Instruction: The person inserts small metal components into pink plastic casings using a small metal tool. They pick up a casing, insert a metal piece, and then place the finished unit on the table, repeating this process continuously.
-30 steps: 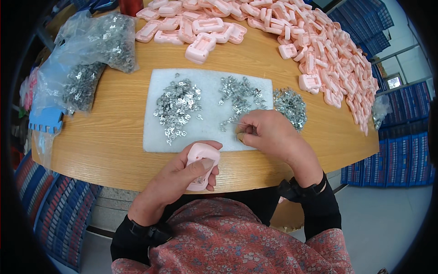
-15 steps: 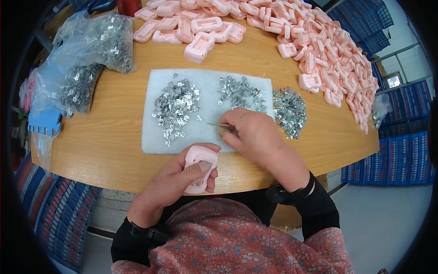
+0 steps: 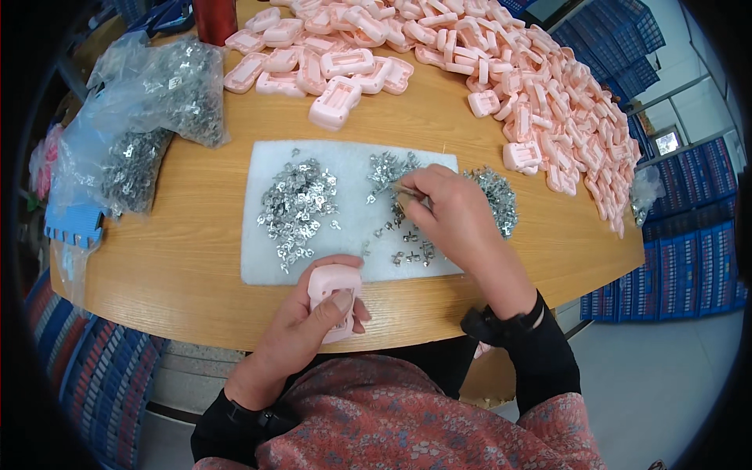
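My left hand [image 3: 288, 333] is closed round a pale pink plastic casing [image 3: 335, 280], with the thumb pressed over its recess. Pinched in my right hand [image 3: 458, 215] is a thin metal tool that looks like tweezers [image 3: 406, 190]; its tip points into the right-hand heap of small metal contact pieces [image 3: 389, 168]. Both heaps lie on a white foam sheet [image 3: 352, 235]. The left heap of metal pieces [image 3: 298, 205] is larger. Some loose pieces lie near my right wrist. Whether the tip grips a piece is too small to tell.
A third heap of metal pieces [image 3: 501, 202] sits on the wooden table [image 3: 188, 266], right of the sheet. Pink casings [image 3: 540, 102] pile along the far and right sides. Plastic bags of metal parts [image 3: 188, 94] stand at left, near a red cylinder [image 3: 215, 19].
My right hand has moved the tweezers from the middle of the foam sheet to the right-hand heap. The left hand still holds the casing. The whole view has shifted slightly.
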The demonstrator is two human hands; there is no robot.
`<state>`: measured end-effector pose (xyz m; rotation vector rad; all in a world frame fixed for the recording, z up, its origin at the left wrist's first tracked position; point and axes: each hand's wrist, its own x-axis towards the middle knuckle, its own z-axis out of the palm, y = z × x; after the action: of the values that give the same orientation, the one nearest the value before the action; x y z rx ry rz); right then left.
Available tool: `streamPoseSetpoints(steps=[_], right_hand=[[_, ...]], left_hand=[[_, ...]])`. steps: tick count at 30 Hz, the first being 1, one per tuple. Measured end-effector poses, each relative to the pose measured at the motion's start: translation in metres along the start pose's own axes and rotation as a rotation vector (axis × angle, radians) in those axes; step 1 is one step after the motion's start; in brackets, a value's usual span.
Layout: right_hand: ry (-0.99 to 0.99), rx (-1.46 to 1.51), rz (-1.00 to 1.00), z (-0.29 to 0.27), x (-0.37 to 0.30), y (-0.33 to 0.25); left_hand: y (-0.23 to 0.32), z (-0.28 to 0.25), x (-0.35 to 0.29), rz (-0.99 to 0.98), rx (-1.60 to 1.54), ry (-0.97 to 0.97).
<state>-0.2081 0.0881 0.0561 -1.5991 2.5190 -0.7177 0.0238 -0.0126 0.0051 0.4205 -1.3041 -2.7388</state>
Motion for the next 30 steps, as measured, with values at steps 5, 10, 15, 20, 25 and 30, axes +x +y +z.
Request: streamPoseSetpoints(steps=[5, 10, 15, 20, 25, 30], right_hand=[[-0.087, -0.19, -0.04, 0.012, 0.018, 0.001], [-0.239, -0.13, -0.036, 0.002, 0.013, 0.005], [-0.159, 0.007, 0.002, -0.002, 0.012, 0.009], [-0.139, -0.016, -0.022, 0.0, 0.013, 0.003], [-0.166, -0.154, -0.054, 0.005, 0.013, 0.0], [-0.155, -0.103, -0.016, 0.009, 0.016, 0.003]], left_hand=[[0.006, 0.006, 0.006, 0.01, 0.038, -0.019], [0.008, -0.001, 0.006, -0.035, 0.035, -0.082], [0.005, -0.003, 0.008, -0.029, -0.009, -0.065], [0.006, -0.002, 0.007, -0.049, -0.024, -0.057], [0.006, -0.002, 0.007, -0.054, -0.03, -0.059], [0.009, -0.001, 0.006, -0.069, -0.03, -0.045]])
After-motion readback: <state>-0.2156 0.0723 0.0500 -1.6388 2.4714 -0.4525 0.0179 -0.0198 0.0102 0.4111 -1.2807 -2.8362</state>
